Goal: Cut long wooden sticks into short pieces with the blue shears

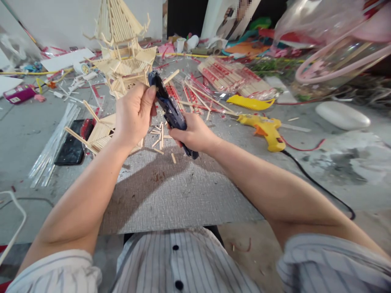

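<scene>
Right hand (194, 132): clenched around one dark blue hand cutter (172, 111), raised over the table (171, 199). Left hand (131, 112): thumb and fingers pinch one wooden stick (171, 77), which projects past the cutter's upper end. Beyond stands one stick-built pagoda model (117, 24); one smaller stick frame (102, 133) sits left of the cutter, beside one black phone (71, 146). To the right lie one yellow glue gun (265, 126) and one yellow utility knife (252, 102).

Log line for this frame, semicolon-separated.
left hand: at tool's upper end; right hand: grips tool; glue gun: on table; stick tower: beyond left hand
</scene>
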`<state>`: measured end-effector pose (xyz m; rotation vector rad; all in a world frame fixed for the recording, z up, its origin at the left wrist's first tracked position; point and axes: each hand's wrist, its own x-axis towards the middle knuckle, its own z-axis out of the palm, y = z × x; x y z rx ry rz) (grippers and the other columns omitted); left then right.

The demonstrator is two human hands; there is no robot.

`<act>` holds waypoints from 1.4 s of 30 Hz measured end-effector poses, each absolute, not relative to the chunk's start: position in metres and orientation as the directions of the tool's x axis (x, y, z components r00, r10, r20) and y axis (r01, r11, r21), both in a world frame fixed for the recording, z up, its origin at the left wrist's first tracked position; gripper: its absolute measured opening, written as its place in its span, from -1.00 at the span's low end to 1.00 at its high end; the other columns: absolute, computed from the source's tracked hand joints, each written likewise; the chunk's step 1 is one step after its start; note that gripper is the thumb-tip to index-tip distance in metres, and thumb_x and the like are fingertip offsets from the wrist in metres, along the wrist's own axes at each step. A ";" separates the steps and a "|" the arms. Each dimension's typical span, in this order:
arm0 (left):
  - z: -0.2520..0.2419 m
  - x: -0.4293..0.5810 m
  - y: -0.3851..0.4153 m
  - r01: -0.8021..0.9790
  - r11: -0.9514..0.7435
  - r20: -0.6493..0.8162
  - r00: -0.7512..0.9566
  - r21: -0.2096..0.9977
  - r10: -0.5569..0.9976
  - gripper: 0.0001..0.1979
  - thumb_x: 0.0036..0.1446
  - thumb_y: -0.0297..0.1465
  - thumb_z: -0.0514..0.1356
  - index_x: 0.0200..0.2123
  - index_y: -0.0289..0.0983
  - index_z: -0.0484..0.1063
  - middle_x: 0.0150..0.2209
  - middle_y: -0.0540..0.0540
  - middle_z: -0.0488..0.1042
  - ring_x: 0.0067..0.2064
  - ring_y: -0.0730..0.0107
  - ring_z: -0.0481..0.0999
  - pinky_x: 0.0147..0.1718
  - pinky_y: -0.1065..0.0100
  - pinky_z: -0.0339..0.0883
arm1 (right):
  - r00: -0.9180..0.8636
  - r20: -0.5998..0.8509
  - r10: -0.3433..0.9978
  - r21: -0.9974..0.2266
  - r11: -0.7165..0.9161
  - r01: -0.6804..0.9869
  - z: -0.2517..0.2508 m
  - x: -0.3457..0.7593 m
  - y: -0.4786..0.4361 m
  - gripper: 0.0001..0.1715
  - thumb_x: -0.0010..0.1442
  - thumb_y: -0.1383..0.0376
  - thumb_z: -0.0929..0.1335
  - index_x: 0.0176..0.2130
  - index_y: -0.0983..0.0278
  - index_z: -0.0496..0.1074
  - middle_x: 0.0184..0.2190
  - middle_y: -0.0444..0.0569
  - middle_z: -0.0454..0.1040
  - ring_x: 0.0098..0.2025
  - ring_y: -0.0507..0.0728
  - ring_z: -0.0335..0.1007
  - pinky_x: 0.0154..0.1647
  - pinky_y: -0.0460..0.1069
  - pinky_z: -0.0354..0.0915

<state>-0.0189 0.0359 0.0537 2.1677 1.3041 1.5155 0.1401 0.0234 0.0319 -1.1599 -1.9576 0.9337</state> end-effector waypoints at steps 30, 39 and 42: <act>0.053 -0.027 0.041 0.680 -0.604 0.680 0.209 0.415 0.703 -0.67 0.19 -0.14 -0.02 -0.53 -0.20 0.23 -0.67 0.07 0.24 -0.62 0.50 0.27 -0.52 0.37 0.18 | -0.434 0.036 0.900 -0.884 0.231 0.406 0.035 0.140 0.020 -0.84 0.00 0.30 0.25 -0.54 0.23 0.12 -0.77 -0.21 0.17 -0.68 0.00 0.14 -0.58 -0.04 0.14; 0.058 -0.026 0.037 0.748 -0.558 0.764 0.108 0.358 0.636 -0.67 0.17 -0.11 0.01 -0.50 -0.18 0.27 -0.65 0.06 0.25 -0.59 0.51 0.24 -0.54 0.34 0.07 | -0.469 0.147 0.871 -0.902 0.312 0.298 0.035 0.143 0.029 -0.50 -0.16 0.09 0.40 -0.29 0.25 0.17 -0.44 -0.14 0.26 -0.39 0.05 0.21 -0.34 0.02 0.19; 0.058 -0.025 0.036 0.782 -0.545 0.765 0.143 0.301 0.627 -0.69 0.19 -0.14 0.00 -0.51 -0.19 0.24 -0.62 0.04 0.29 -0.57 0.51 0.27 -0.53 0.33 0.09 | -0.462 0.131 0.877 -0.900 0.301 0.316 0.035 0.144 0.029 -0.53 -0.15 0.18 0.37 -0.24 0.26 0.16 -0.42 -0.12 0.26 -0.39 0.06 0.20 -0.32 0.04 0.17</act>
